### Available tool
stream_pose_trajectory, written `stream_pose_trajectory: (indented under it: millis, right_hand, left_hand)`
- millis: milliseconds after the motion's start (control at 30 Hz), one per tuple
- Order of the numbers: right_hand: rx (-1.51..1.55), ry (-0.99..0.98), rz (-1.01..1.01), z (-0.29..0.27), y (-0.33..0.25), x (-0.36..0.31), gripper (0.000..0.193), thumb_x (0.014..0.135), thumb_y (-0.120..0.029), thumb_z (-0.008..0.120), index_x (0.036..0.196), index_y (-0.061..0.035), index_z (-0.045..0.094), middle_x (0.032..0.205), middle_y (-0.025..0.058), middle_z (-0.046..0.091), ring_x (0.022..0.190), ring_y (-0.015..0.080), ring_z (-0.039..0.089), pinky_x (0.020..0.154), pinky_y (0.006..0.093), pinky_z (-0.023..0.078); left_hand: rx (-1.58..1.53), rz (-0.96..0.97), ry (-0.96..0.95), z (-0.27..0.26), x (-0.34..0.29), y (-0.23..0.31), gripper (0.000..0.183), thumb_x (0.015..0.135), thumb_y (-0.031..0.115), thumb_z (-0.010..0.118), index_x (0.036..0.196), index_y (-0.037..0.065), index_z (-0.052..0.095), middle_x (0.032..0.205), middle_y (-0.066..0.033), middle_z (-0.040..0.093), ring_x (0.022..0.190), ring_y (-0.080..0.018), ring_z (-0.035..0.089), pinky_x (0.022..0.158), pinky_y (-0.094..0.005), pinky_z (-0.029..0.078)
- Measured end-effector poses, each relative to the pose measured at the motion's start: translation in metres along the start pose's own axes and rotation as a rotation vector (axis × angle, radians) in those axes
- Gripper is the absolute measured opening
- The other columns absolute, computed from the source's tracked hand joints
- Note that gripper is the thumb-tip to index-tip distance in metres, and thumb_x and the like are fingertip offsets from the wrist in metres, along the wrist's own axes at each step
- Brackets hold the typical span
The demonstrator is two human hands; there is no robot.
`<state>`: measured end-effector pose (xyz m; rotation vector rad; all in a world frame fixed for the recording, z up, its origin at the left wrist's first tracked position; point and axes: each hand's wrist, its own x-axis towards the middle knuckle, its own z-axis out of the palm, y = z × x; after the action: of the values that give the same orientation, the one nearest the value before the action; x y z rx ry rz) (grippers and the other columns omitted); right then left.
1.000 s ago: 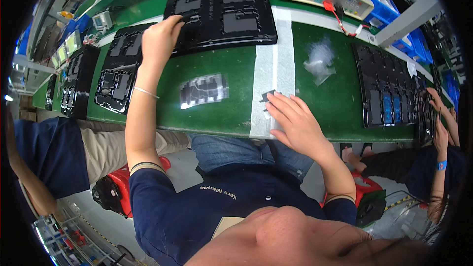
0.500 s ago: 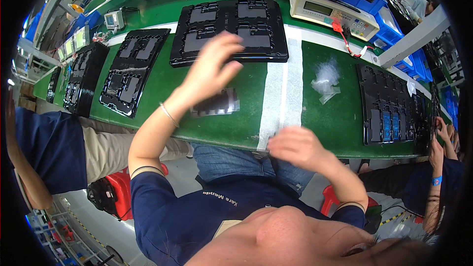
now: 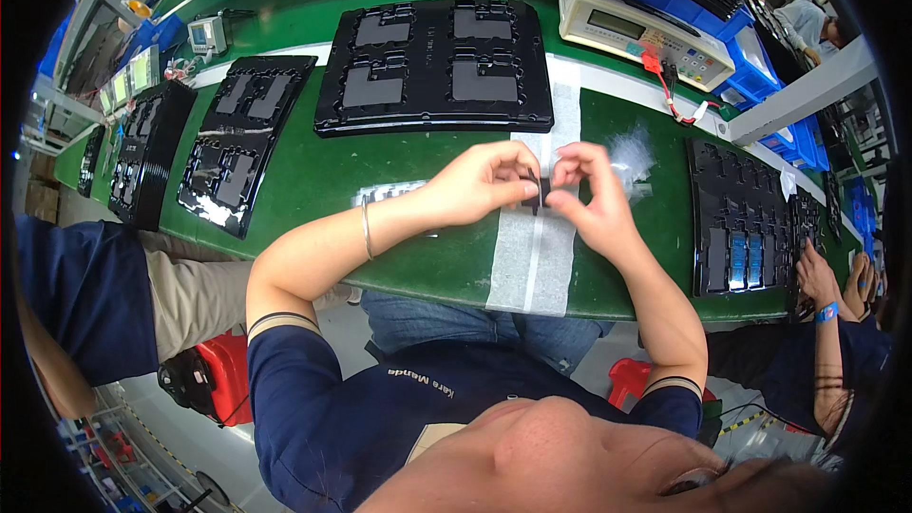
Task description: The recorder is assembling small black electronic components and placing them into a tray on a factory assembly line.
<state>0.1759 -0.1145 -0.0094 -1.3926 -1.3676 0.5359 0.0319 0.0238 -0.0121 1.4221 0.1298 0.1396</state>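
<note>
My left hand is closed in a pinch on a small dark flat piece, held over the white strip on the green table. Close to the right side of that piece is my right hand, its thumb and fingers curved and apart. Whether its fingertips touch the piece I cannot tell. Beneath my left forearm, a shiny clear film sheet with dark marks lies partly hidden. Beyond my hands sits a stack of black molded trays with grey pieces in the recesses.
More black trays stand at the left and the right, the right one with blue pieces. Crumpled clear film lies right of my hands. A beige meter with red leads stands at the back right. Co-workers sit on both sides.
My left hand has come back from near the black trays, moving right and closer, and now holds the small dark piece. My right hand has moved up from the table's front edge to meet it.
</note>
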Motion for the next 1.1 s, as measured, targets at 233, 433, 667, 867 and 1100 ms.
stream_pose_trajectory:
  millis: [233, 433, 667, 867, 1100]
  right_hand:
    - [0.239, -0.212, 0.269, -0.004, -0.008, -0.003, 0.027, 0.079, -0.007, 0.062, 0.103, -0.0033, 0.051, 0.065, -0.0041, 0.046, 0.058, 0.0023, 0.041, 0.052, 0.0182, 0.035]
    - [0.287, -0.299, 0.372, -0.007, -0.004, -0.003, 0.024, 0.079, -0.007, 0.062, 0.098, -0.0031, 0.049, 0.069, -0.0038, 0.048, 0.062, 0.002, 0.044, 0.055, 0.0178, 0.035]
    - [0.313, -0.371, 0.342, -0.004, -0.01, -0.004, 0.028, 0.078, -0.005, 0.062, 0.099, -0.0062, 0.043, 0.072, -0.0034, 0.048, 0.065, 0.0038, 0.045, 0.061, 0.0205, 0.036]
    - [0.472, -0.37, 0.321, -0.011, -0.003, -0.005, 0.029, 0.08, -0.003, 0.057, 0.106, -0.0054, 0.043, 0.079, -0.0007, 0.051, 0.077, 0.0071, 0.051, 0.072, 0.0239, 0.042]
    - [-0.061, -0.036, 0.306, -0.064, -0.005, 0.006, 0.025, 0.075, -0.004, 0.061, 0.099, -0.0049, 0.052, 0.072, -0.0024, 0.054, 0.066, 0.0039, 0.049, 0.063, 0.0189, 0.041]
  left_hand:
    - [-0.047, -0.125, -0.11, 0.004, -0.008, -0.009, 0.012, 0.084, -0.003, 0.052, 0.095, 0.0, 0.049, 0.089, -0.0042, 0.054, 0.08, -0.0086, 0.053, 0.065, -0.023, 0.047]
    - [-0.134, -0.17, -0.083, 0.013, -0.01, -0.005, 0.015, 0.083, -0.003, 0.051, 0.098, -0.002, 0.053, 0.085, -0.0054, 0.055, 0.08, -0.0117, 0.056, 0.067, -0.0247, 0.051]
    - [-0.063, -0.109, -0.115, 0.017, -0.015, -0.006, 0.012, 0.084, -0.003, 0.05, 0.095, 0.0, 0.053, 0.093, -0.005, 0.053, 0.087, -0.0127, 0.054, 0.069, -0.0258, 0.052]
    - [-0.126, -0.141, -0.119, 0.018, -0.015, -0.005, 0.014, 0.084, -0.003, 0.05, 0.097, 0.001, 0.052, 0.096, -0.0047, 0.052, 0.09, -0.0124, 0.054, 0.07, -0.0267, 0.052]
    - [0.145, -0.089, 0.021, 0.018, -0.02, 0.003, 0.024, 0.08, -0.002, 0.056, 0.104, 0.0, 0.051, 0.087, -0.0045, 0.055, 0.08, -0.0112, 0.057, 0.068, -0.0246, 0.05]
